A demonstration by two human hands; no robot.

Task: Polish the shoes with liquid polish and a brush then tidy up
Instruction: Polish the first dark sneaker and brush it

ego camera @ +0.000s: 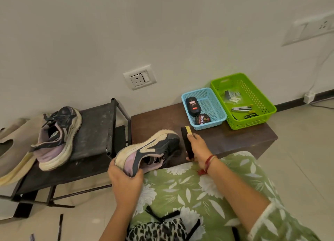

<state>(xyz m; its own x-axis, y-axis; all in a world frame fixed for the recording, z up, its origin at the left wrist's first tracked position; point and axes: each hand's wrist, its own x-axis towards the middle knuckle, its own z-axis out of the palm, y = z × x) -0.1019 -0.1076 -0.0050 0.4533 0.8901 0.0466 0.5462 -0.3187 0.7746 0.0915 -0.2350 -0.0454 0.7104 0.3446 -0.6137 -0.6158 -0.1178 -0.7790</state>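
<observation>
Brushing step, judged from the grip, or the instant just ahead of it. Held shoe (150,150) at centre of view, tipped on its side, cream sole toward eleven o'clock, dark toe toward two o'clock at the near edge of the wooden bench (235,137). Left hand (124,179) at seven o'clock of the shoe, fingers curled round the heel, gripping it. Right hand (197,148) at three o'clock, wrapped round the brush (187,143), thumb up on the pale wooden back, black bristles turned toward the toe. Touching or just off: cannot tell.

Calls next for short strokes over the toe panel, heel kept pinned against skidding. No sheen of polish discernible on the upper, so possibly a reach toward one o'clock first.

Around, largest down:
- Dark metal rack (97,125) at nine o'clock, carrying the second shoe (57,136), probably yet to be done.
- Green basket (256,96) at two o'clock, far end of bench, small oddments inside.
- Blue basket (213,100) just beside it, at one o'clock.
- Liquid polish bottle (192,104) lying flat in the blue basket.
- Round polish tin (202,119) leaning in its near corner.

Nothing between bristles and toe. Green floral knee close under the right wrist — likely to cramp long strokes.
</observation>
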